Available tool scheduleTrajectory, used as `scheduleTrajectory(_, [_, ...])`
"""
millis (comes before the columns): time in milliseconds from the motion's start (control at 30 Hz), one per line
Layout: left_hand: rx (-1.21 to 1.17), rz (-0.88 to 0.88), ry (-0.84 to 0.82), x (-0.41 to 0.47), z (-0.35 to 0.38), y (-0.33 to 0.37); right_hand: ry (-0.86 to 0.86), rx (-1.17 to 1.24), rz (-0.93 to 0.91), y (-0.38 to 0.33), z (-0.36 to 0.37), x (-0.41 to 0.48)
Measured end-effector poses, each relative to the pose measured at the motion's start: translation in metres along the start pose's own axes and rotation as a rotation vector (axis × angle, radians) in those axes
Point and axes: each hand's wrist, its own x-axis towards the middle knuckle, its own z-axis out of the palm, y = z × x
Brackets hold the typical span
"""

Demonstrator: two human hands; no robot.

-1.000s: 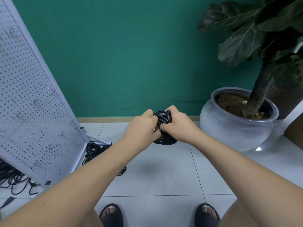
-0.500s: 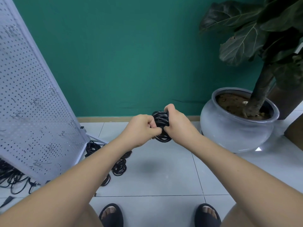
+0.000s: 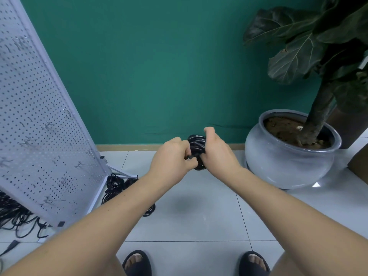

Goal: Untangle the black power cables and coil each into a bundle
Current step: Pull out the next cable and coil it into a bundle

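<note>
Coiled black cable bundle [image 3: 196, 148] sits in the air between both hands, above the tiled floor [image 3: 199, 216] near the green wall [image 3: 159, 66]. The left hand [image 3: 171, 158] curls its fingers round the bundle's left side, and the right hand [image 3: 217, 152] wraps it from the right. More black cables [image 3: 119, 188] lie on the floor at the pegboard's [image 3: 35, 126] foot, left of the plant pot [image 3: 288, 162].

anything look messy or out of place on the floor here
Yes. A loose tangle of black cables sprawls on the floor by the pegboard, lower left, uncoiled, unlike the coiled bundles near its foot and the bundle held by left hand and right hand.
</note>
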Motion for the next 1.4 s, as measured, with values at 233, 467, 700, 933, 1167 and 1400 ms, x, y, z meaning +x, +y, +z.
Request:
scheduleTrajectory(233, [0.266,0.063,0.075,0.0,0.009,-0.013,0.03,0.354,0.174,-0.007,-0.006,-0.004])
scheduleTrajectory(467, [0.261,-0.04,0.047,-0.004,0.017,-0.008,0.02,0.429,0.157,-0.012,-0.001,-0.009])
scheduleTrajectory(700, [0.358,-0.063,0.01,-0.007,0.024,-0.005,0.032,0.379,0.079,-0.015,0.008,-0.017])
scheduleTrajectory(933, [0.41,0.127,0.156,-0.009,0.026,-0.012,0.081,0.504,0.167,-0.014,0.008,-0.016])
scheduleTrajectory(1167, [-0.287,-0.147,0.156,-0.011,0.019,-0.025,0.107,0.568,0.278,-0.005,0.009,-0.013])
scheduleTrajectory(1400, [-0.58,-0.443,0.058,-0.018,0.014,-0.018,0.137,0.586,0.262,-0.006,0.01,-0.014])
